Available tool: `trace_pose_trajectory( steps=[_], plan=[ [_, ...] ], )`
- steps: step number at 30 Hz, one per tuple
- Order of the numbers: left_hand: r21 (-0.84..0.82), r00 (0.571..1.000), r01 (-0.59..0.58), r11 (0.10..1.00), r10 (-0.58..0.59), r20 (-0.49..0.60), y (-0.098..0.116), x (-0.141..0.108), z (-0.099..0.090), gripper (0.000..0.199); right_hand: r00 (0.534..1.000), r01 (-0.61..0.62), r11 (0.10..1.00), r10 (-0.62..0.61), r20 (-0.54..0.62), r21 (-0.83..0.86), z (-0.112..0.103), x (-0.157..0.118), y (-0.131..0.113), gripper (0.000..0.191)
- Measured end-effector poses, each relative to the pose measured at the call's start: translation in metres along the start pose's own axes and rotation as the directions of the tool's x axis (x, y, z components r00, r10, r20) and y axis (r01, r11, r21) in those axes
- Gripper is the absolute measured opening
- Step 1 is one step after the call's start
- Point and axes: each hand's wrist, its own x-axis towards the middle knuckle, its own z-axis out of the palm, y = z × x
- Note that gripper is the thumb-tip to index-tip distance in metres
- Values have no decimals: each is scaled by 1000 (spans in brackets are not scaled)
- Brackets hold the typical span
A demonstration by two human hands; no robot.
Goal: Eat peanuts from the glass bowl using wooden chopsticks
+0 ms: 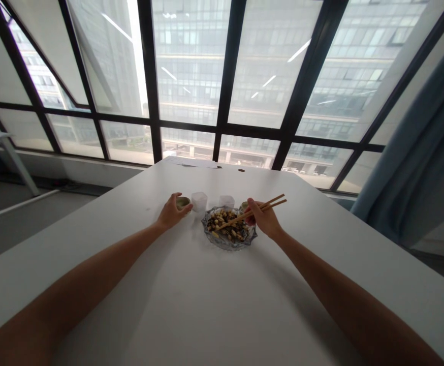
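Note:
A clear glass plate (227, 246) with a scalloped rim holds a mix of nuts, beans and seeds (231, 226). My right hand (263, 218) is closed around a pair of wooden chopsticks (241, 217), whose tips reach down into the mix. To the left of the plate, my left hand (173, 211) curls its thumb and fingers around a small greenish cup (183, 202) on the table. Two whitish translucent cups, a left one (199, 201) and a right one (226, 201), stand behind the plate. Another small greenish cup (244, 206) is partly hidden behind my right hand.
Everything stands on a long white table (207, 305). Papers (191, 162) lie at its far end, near two dark round spots on the tabletop. Large framed windows (191, 66) rise beyond it. A blue curtain (420, 142) hangs at the right, and another white table (16, 157) stands at the left.

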Motion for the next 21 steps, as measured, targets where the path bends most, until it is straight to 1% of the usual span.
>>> trace_pose_trajectory(
  steps=[2, 3, 8, 10, 14, 16, 18, 19, 21],
  plan=[
    [-5, 1000, 1, 1000, -1, -2, 0, 0, 0, 65, 996, 17, 1000, -16, -88, 14, 2, -3, 10, 66],
    [-10, 1000, -1, 1000, 1, -2, 0, -1, 0, 65, 993, 25, 1000, -23, -114, 14, 4, -5, 14, 66],
    [-26, 1000, -4, 1000, 4, -9, -1, 0, 1, 63, 976, 49, 998, -53, -212, -27, 19, -22, 19, 63],
    [-27, 1000, -1, 1000, 1, -10, -1, 0, 1, 64, 973, 65, 998, -67, -222, -16, 27, -29, 17, 63],
    [-48, 1000, -5, 999, 5, -8, -1, 0, 2, 63, 985, 65, 998, -61, -159, 20, 35, -37, 8, 62],
    [-51, 1000, -15, 999, 14, -12, -1, 0, 2, 62, 988, 85, 996, -85, -129, -3, 32, -36, 2, 62],
    [-52, 1000, -20, 998, 20, -15, -2, -1, 2, 62, 989, 124, 991, -127, -76, -43, 24, -32, -3, 63],
    [-53, 1000, -21, 998, 20, -14, -2, -1, 2, 62, 990, 135, 989, -137, -25, -65, 19, -29, -5, 63],
    [-55, 1000, -16, 998, 15, -13, -2, -1, 2, 63, 982, 140, 982, -121, 146, -127, 9, -23, -9, 62]
  ],
)
